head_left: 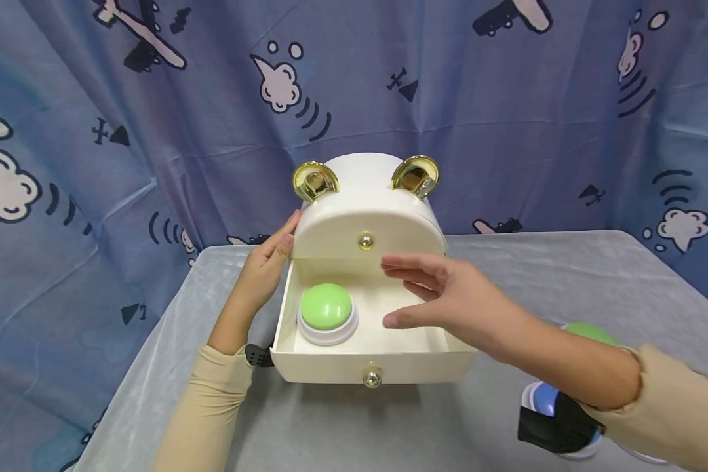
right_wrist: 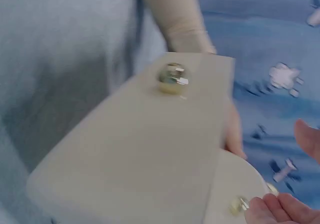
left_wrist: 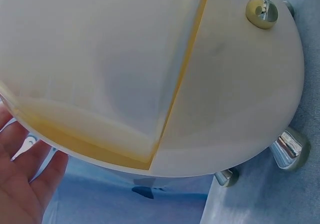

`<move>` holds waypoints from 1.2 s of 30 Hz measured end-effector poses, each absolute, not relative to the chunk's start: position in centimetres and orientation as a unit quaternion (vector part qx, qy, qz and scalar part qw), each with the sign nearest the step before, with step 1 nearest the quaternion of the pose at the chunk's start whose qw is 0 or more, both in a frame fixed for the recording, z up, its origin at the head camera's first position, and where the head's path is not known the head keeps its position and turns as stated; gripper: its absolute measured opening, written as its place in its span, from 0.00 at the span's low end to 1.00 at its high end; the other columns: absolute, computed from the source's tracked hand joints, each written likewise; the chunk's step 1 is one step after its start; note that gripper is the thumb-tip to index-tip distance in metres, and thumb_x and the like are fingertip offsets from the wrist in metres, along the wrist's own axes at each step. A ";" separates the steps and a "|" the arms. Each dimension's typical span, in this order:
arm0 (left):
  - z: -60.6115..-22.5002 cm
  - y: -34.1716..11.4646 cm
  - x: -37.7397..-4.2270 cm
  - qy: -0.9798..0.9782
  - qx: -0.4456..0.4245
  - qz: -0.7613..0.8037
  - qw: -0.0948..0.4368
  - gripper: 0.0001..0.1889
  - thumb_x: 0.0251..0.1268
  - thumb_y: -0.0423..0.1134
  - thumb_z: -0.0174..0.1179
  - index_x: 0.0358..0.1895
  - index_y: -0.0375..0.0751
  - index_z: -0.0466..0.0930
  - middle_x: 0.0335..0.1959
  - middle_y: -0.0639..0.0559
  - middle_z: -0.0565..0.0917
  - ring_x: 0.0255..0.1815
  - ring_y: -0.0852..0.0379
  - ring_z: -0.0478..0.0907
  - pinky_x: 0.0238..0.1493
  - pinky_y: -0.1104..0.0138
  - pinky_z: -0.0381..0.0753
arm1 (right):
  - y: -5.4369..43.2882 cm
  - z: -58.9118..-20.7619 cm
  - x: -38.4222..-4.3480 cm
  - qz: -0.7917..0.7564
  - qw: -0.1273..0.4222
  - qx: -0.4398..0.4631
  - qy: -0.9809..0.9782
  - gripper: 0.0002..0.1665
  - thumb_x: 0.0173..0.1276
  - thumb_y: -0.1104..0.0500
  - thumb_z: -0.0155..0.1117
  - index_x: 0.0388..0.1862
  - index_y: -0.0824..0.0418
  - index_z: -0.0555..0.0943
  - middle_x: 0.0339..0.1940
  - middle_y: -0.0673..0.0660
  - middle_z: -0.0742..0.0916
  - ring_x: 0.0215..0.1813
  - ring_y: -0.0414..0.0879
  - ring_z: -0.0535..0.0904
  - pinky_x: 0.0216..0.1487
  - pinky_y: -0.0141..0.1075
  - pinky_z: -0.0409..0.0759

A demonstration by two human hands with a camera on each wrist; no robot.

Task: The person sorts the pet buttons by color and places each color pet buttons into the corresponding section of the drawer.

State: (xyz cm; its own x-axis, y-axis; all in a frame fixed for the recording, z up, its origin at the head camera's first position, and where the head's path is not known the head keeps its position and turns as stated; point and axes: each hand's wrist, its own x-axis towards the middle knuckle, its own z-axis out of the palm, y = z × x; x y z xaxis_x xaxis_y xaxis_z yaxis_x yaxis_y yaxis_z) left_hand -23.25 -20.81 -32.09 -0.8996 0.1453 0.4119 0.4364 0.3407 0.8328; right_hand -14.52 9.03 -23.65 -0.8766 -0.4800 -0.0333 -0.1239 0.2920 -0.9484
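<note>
A white two-drawer box (head_left: 366, 177) with gold ear-like pieces stands on the table. Its lower drawer (head_left: 324, 368) is pulled out, and a round gold knob (head_left: 372, 377) sits on the front. Inside, at the left, lies a green dome-topped push button (head_left: 326, 307) on a white base. My left hand (head_left: 262, 275) rests against the box's left side; in the left wrist view its fingers (left_wrist: 47, 176) touch the rounded edge. Above the drawer's right half hovers my right hand (head_left: 466, 301), thumb and fingers apart, holding nothing. Part of it shows in the right wrist view, fingertips (right_wrist: 285, 209) low.
Right of the box, partly hidden by my right forearm, are a green-topped button (head_left: 590, 332) and a blue-topped one (head_left: 544, 398). A white rim of another thing shows below the sleeve. A patterned blue curtain (head_left: 507, 131) hangs behind the grey cloth-covered table (head_left: 330, 426).
</note>
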 end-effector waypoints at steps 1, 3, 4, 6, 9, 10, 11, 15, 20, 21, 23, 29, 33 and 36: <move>-32.1 -20.8 -23.3 -0.808 -0.180 -0.545 0.133 0.24 0.82 0.44 0.41 0.75 0.46 0.64 0.78 0.53 0.62 0.80 0.56 0.57 0.81 0.62 0.54 | 9.9 -23.6 -14.4 -0.574 0.153 -0.188 0.782 0.45 0.55 0.59 0.80 0.71 0.59 0.71 0.73 0.56 0.76 0.76 0.50 0.68 0.72 0.34 0.71; -32.1 -20.9 -23.2 -0.809 -0.178 -0.544 0.133 0.24 0.82 0.45 0.41 0.75 0.46 0.63 0.78 0.53 0.62 0.80 0.56 0.56 0.81 0.61 0.54 | 11.6 -23.5 -14.4 -0.586 0.147 -0.174 0.777 0.43 0.57 0.58 0.79 0.71 0.56 0.72 0.73 0.54 0.76 0.76 0.47 0.69 0.67 0.28 0.74; -32.1 -20.9 -23.2 -0.811 -0.178 -0.542 0.134 0.24 0.82 0.45 0.41 0.76 0.46 0.63 0.78 0.54 0.62 0.80 0.56 0.56 0.81 0.61 0.54 | 12.4 -23.6 -14.5 -0.589 0.143 -0.165 0.778 0.43 0.57 0.58 0.78 0.71 0.55 0.72 0.73 0.53 0.76 0.75 0.44 0.70 0.64 0.26 0.76; -32.1 -21.0 -23.2 -0.812 -0.176 -0.540 0.135 0.24 0.82 0.46 0.41 0.76 0.47 0.63 0.78 0.54 0.62 0.80 0.57 0.56 0.81 0.60 0.54 | 13.9 -23.8 -14.7 -0.588 0.137 -0.147 0.784 0.41 0.59 0.57 0.77 0.72 0.53 0.72 0.72 0.51 0.77 0.72 0.39 0.73 0.61 0.25 0.78; -32.0 -20.9 -23.3 -0.814 -0.178 -0.537 0.132 0.25 0.82 0.47 0.41 0.76 0.48 0.63 0.78 0.55 0.61 0.80 0.57 0.56 0.81 0.60 0.54 | 15.9 -24.4 -14.9 -0.576 0.125 -0.120 0.798 0.40 0.62 0.57 0.75 0.73 0.50 0.71 0.70 0.46 0.79 0.65 0.30 0.76 0.58 0.23 0.79; -32.1 -20.9 -23.3 -0.814 -0.178 -0.538 0.131 0.25 0.82 0.48 0.41 0.76 0.48 0.63 0.78 0.56 0.61 0.80 0.58 0.56 0.81 0.61 0.54 | 16.5 -24.6 -15.0 -0.568 0.122 -0.113 0.806 0.40 0.64 0.56 0.74 0.74 0.50 0.70 0.69 0.44 0.79 0.64 0.27 0.76 0.57 0.25 0.81; -32.1 -20.9 -23.3 -0.813 -0.178 -0.539 0.129 0.25 0.82 0.48 0.41 0.76 0.49 0.63 0.78 0.56 0.61 0.80 0.59 0.56 0.81 0.61 0.54 | 17.1 -24.9 -15.1 -0.560 0.119 -0.109 0.813 0.39 0.65 0.56 0.72 0.74 0.50 0.69 0.69 0.42 0.79 0.63 0.27 0.77 0.56 0.25 0.81; -32.0 -20.7 -23.2 -0.810 -0.178 -0.544 0.124 0.25 0.82 0.48 0.41 0.76 0.49 0.62 0.79 0.57 0.61 0.80 0.60 0.55 0.81 0.61 0.53 | 19.2 -25.6 -15.7 -0.527 0.121 -0.081 0.838 0.39 0.69 0.50 0.68 0.77 0.47 0.65 0.72 0.42 0.76 0.61 0.22 0.75 0.65 0.38 0.79; -32.0 -20.8 -23.2 -0.811 -0.177 -0.545 0.122 0.25 0.82 0.48 0.41 0.76 0.49 0.62 0.79 0.58 0.61 0.80 0.60 0.55 0.81 0.61 0.53 | 21.0 -26.5 -16.0 -0.519 0.145 -0.046 0.841 0.41 0.72 0.46 0.64 0.79 0.47 0.60 0.76 0.45 0.71 0.62 0.22 0.72 0.70 0.71 0.59; -32.0 -20.8 -23.2 -0.811 -0.176 -0.544 0.122 0.25 0.82 0.48 0.41 0.76 0.50 0.62 0.79 0.58 0.61 0.80 0.61 0.55 0.81 0.61 0.53 | 21.3 -26.7 -16.0 -0.521 0.147 -0.041 0.840 0.42 0.72 0.46 0.64 0.80 0.47 0.59 0.77 0.45 0.71 0.65 0.26 0.72 0.70 0.72 0.57; -32.0 -20.8 -23.2 -0.812 -0.174 -0.544 0.122 0.25 0.82 0.48 0.41 0.76 0.50 0.62 0.79 0.58 0.60 0.80 0.61 0.55 0.81 0.61 0.53 | 21.8 -27.0 -16.1 -0.526 0.148 -0.030 0.837 0.43 0.72 0.45 0.63 0.80 0.47 0.57 0.78 0.46 0.69 0.73 0.38 0.69 0.71 0.73 0.53; -32.1 -20.9 -23.2 -0.812 -0.175 -0.544 0.121 0.25 0.82 0.49 0.41 0.76 0.50 0.62 0.79 0.59 0.60 0.80 0.61 0.55 0.81 0.61 0.54 | 23.0 -28.0 -16.1 -0.517 0.135 -0.011 0.845 0.46 0.74 0.43 0.60 0.83 0.49 0.49 0.82 0.57 0.59 0.80 0.61 0.55 0.72 0.69 0.57; -32.1 -20.9 -23.3 -0.811 -0.179 -0.543 0.124 0.24 0.82 0.47 0.41 0.76 0.49 0.62 0.79 0.57 0.61 0.80 0.60 0.55 0.81 0.61 0.54 | 24.3 -29.0 -15.9 -0.495 0.130 0.001 0.859 0.48 0.75 0.42 0.57 0.83 0.52 0.44 0.83 0.61 0.56 0.80 0.64 0.54 0.71 0.67 0.60; -32.0 -20.9 -23.3 -0.811 -0.181 -0.543 0.123 0.24 0.82 0.47 0.41 0.76 0.49 0.62 0.79 0.57 0.61 0.80 0.60 0.55 0.81 0.61 0.53 | 25.5 -29.9 -15.7 -0.475 0.126 0.022 0.871 0.50 0.74 0.40 0.57 0.83 0.53 0.44 0.83 0.61 0.55 0.80 0.63 0.55 0.71 0.61 0.66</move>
State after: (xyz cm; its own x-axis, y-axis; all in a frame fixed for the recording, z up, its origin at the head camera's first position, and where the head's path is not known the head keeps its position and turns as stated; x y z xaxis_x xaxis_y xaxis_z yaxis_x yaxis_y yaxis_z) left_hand -23.35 -20.88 -32.00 -0.9044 0.1595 0.3959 0.4268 0.3457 0.8357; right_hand -15.71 25.50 -29.86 -0.9675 -0.0809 -0.2396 0.1578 0.5473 -0.8219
